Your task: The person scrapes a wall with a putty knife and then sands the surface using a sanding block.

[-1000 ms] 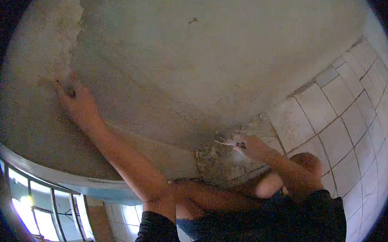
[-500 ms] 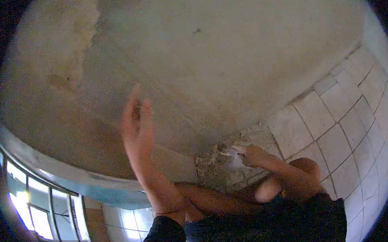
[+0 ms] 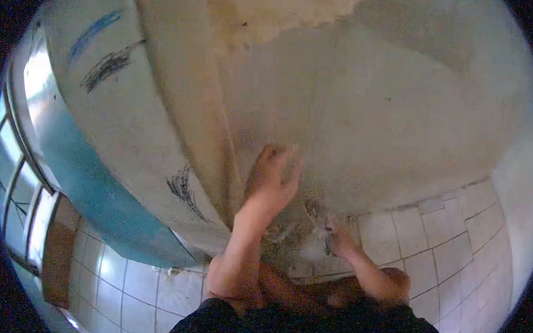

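My left hand (image 3: pixel 275 176) is raised in front of the plastered wall (image 3: pixel 364 117), near an inner corner. Its fingers are bent and blurred, and whether anything lies between them is unclear. Lower down, my right hand (image 3: pixel 338 238) is closed round a trowel (image 3: pixel 313 211), whose blade points up and left and carries some brownish material. Beneath the trowel, rough grey-brown mortar (image 3: pixel 281 235) covers a patch of floor at the foot of the wall.
Pale floor tiles (image 3: pixel 441 251) spread to the right. To the left stands a light wall section (image 3: pixel 143 119) with blue and black scribbles and a teal lower band (image 3: pixel 116 201). A barred window (image 3: pixel 16 185) is at the far left.
The view has swung left, showing more of the scribbled wall. My left hand's fingers are more bent than before, and the trowel in my right hand now points upward.
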The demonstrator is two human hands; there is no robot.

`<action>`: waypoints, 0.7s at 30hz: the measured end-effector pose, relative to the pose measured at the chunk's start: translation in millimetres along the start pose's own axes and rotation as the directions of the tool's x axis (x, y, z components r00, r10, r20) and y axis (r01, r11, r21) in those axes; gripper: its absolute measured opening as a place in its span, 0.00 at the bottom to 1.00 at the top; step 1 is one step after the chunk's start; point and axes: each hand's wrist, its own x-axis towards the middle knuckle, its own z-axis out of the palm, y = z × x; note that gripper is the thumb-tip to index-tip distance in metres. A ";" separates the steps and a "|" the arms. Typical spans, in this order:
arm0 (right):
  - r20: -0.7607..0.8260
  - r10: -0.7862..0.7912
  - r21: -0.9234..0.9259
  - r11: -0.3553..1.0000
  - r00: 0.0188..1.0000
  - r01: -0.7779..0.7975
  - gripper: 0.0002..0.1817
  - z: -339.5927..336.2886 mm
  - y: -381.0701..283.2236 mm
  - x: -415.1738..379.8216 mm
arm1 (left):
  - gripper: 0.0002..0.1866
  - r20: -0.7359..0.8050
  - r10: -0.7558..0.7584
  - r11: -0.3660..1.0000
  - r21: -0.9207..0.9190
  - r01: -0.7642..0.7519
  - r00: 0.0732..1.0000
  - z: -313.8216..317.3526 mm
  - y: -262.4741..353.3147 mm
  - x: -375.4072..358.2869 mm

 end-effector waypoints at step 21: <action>-0.481 -0.512 -0.566 0.801 0.711 0.195 0.31 -73.1 -319.9 90.0 | 0.28 -0.117 0.034 0.923 -0.377 -0.076 0.993 8.1 14.3 14.6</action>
